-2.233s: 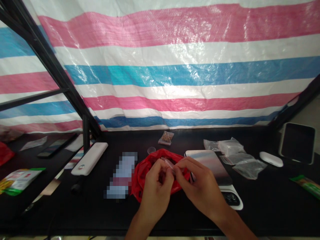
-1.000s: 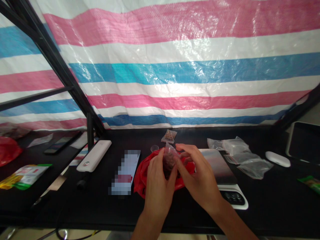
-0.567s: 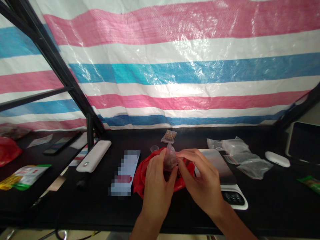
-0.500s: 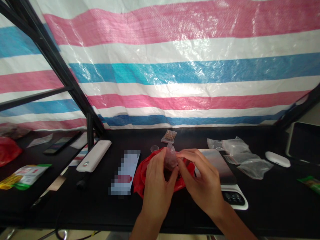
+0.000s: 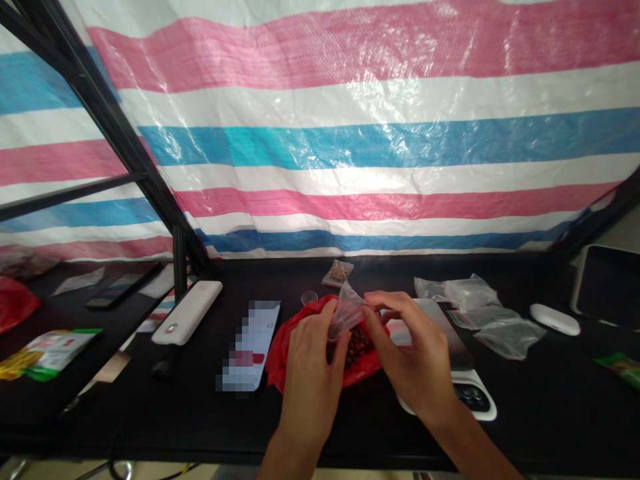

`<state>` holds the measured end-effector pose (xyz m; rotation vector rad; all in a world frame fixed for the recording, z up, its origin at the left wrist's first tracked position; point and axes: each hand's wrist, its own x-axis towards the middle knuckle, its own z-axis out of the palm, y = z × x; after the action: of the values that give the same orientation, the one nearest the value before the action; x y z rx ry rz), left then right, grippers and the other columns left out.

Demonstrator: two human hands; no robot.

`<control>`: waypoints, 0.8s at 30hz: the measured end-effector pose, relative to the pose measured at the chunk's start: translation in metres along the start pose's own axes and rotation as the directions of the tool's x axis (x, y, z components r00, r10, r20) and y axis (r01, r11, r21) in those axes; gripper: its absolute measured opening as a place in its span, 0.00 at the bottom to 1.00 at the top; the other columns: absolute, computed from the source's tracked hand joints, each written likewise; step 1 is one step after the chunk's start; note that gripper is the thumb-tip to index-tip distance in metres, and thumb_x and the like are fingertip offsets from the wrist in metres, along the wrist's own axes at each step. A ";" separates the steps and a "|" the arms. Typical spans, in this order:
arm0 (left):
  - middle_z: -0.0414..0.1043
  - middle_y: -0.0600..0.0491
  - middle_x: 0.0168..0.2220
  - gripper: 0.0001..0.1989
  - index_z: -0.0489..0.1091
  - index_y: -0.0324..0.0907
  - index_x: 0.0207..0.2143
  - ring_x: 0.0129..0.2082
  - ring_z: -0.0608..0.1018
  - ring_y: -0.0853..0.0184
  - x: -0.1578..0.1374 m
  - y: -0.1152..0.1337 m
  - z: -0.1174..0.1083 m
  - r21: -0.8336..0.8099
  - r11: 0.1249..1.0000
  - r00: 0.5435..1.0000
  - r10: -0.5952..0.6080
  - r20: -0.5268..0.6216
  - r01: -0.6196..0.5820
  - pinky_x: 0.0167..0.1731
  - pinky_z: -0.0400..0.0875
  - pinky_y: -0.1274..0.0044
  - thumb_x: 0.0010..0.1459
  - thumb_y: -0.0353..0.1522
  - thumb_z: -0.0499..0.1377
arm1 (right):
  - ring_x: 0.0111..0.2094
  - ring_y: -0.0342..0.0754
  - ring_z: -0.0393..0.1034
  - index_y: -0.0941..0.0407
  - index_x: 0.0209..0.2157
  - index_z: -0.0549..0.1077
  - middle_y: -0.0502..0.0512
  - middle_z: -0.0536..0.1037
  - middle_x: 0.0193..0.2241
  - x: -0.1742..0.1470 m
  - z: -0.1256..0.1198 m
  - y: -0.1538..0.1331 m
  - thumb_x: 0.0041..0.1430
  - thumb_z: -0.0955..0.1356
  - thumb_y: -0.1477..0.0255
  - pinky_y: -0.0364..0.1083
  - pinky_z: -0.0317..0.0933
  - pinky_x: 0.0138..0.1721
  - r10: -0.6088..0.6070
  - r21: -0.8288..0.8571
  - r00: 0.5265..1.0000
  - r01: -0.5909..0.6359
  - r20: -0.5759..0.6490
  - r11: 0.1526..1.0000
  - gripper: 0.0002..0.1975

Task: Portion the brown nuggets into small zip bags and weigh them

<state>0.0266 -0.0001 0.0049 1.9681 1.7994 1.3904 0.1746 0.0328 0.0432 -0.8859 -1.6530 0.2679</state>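
Note:
A small clear plastic bag (image 5: 347, 311) is pinched between my two hands, above a red plastic bag (image 5: 295, 340). My left hand (image 5: 315, 360) grips its left side, and my right hand (image 5: 410, 347) holds its upper right edge. Inside the open red bag lie small brown pieces (image 5: 357, 347), partly covered by my hands. Partly behind my right hand is a white kitchen scale (image 5: 453, 340) with a metal top and dark buttons. Farther back on the table sits a small filled clear packet (image 5: 339, 272). A small round clear cup (image 5: 309, 297) stands just behind the red bag.
Left of the red bag are a phone (image 5: 253, 347) with a lit screen and a white power bank (image 5: 188, 311). Several clear zip bags (image 5: 480, 310) and a white case (image 5: 555, 319) lie to the right. A black frame post (image 5: 145, 160) rises at the left.
My right hand has moved slightly right, and the clear bag is now spread wider and tilted. More of the brown pieces in the red bag show.

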 end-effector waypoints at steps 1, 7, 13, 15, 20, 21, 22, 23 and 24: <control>0.75 0.49 0.55 0.22 0.64 0.50 0.62 0.53 0.77 0.57 0.000 0.000 -0.001 0.016 1.000 1.000 0.014 -0.004 -0.014 0.52 0.72 0.62 0.67 0.33 0.59 | 0.35 0.44 0.75 0.51 0.45 0.74 0.49 0.80 0.38 0.000 -0.001 0.002 0.64 0.69 0.78 0.43 0.70 0.38 0.014 -0.008 1.000 -0.014 -0.010 1.000 0.10; 0.76 0.52 0.53 0.23 0.62 0.54 0.62 0.51 0.77 0.58 -0.001 0.001 -0.006 0.095 0.994 0.998 0.054 0.019 -0.056 0.51 0.71 0.64 0.67 0.32 0.59 | 0.33 0.44 0.76 0.51 0.47 0.75 0.49 0.82 0.37 0.000 -0.004 0.010 0.64 0.70 0.73 0.43 0.69 0.37 0.038 -0.081 0.999 -0.037 0.006 0.996 0.10; 0.73 0.49 0.57 0.25 0.59 0.49 0.63 0.57 0.72 0.56 0.001 0.002 -0.011 0.149 0.981 0.991 0.130 -0.034 -0.124 0.57 0.63 0.62 0.66 0.36 0.61 | 0.33 0.50 0.77 0.54 0.47 0.78 0.55 0.83 0.35 0.025 -0.036 0.047 0.62 0.69 0.62 0.49 0.69 0.38 0.261 -0.223 0.951 -0.294 -0.166 0.929 0.15; 0.74 0.49 0.56 0.22 0.61 0.49 0.61 0.57 0.72 0.57 0.001 0.002 -0.013 0.159 0.980 0.990 0.131 -0.050 -0.121 0.57 0.63 0.62 0.67 0.36 0.59 | 0.33 0.54 0.78 0.55 0.47 0.78 0.58 0.83 0.35 0.041 -0.055 0.068 0.60 0.68 0.60 0.51 0.69 0.37 0.370 -0.268 0.912 -0.407 -0.180 0.873 0.18; 0.73 0.49 0.54 0.18 0.63 0.48 0.59 0.55 0.72 0.57 0.002 -0.002 -0.020 0.177 0.979 0.991 0.111 -0.078 -0.096 0.56 0.62 0.62 0.68 0.34 0.57 | 0.44 0.69 0.77 0.51 0.40 0.80 0.65 0.83 0.39 0.076 -0.096 0.122 0.57 0.66 0.62 0.62 0.66 0.42 0.502 -0.543 0.829 -0.548 -0.248 0.637 0.14; 0.73 0.48 0.54 0.17 0.63 0.47 0.58 0.55 0.72 0.57 0.003 -0.003 -0.022 0.182 0.979 0.991 0.104 -0.081 -0.088 0.56 0.62 0.62 0.68 0.33 0.56 | 0.43 0.71 0.77 0.50 0.38 0.80 0.66 0.83 0.38 0.080 -0.102 0.129 0.56 0.66 0.64 0.64 0.66 0.42 0.532 -0.613 0.818 -0.539 -0.217 0.578 0.12; 0.74 0.48 0.53 0.17 0.64 0.47 0.58 0.55 0.72 0.57 0.003 -0.004 -0.023 0.186 0.979 0.992 0.097 -0.086 -0.080 0.55 0.62 0.62 0.68 0.33 0.56 | 0.43 0.73 0.77 0.50 0.33 0.80 0.67 0.83 0.36 0.083 -0.105 0.135 0.54 0.68 0.66 0.67 0.64 0.43 0.551 -0.645 0.812 -0.527 -0.191 0.553 0.09; 0.74 0.48 0.53 0.16 0.64 0.47 0.58 0.54 0.72 0.57 0.003 -0.005 -0.025 0.188 0.979 0.992 0.091 -0.089 -0.073 0.55 0.62 0.62 0.69 0.32 0.56 | 0.43 0.75 0.77 0.50 0.29 0.79 0.68 0.82 0.34 0.086 -0.107 0.138 0.51 0.69 0.68 0.69 0.63 0.44 0.563 -0.679 0.809 -0.511 -0.170 0.528 0.05; 0.74 0.48 0.52 0.15 0.65 0.47 0.57 0.54 0.71 0.57 0.003 -0.005 -0.027 0.189 0.980 0.992 0.088 -0.091 -0.069 0.55 0.62 0.62 0.69 0.32 0.55 | 0.44 0.77 0.76 0.51 0.27 0.79 0.70 0.81 0.33 0.088 -0.106 0.139 0.50 0.70 0.69 0.72 0.61 0.45 0.546 -0.709 0.823 -0.477 -0.155 0.519 0.03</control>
<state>0.0042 -0.0086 0.0181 2.1170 1.9806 1.4133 0.3249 0.1575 0.0545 -2.0310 -1.5321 0.0271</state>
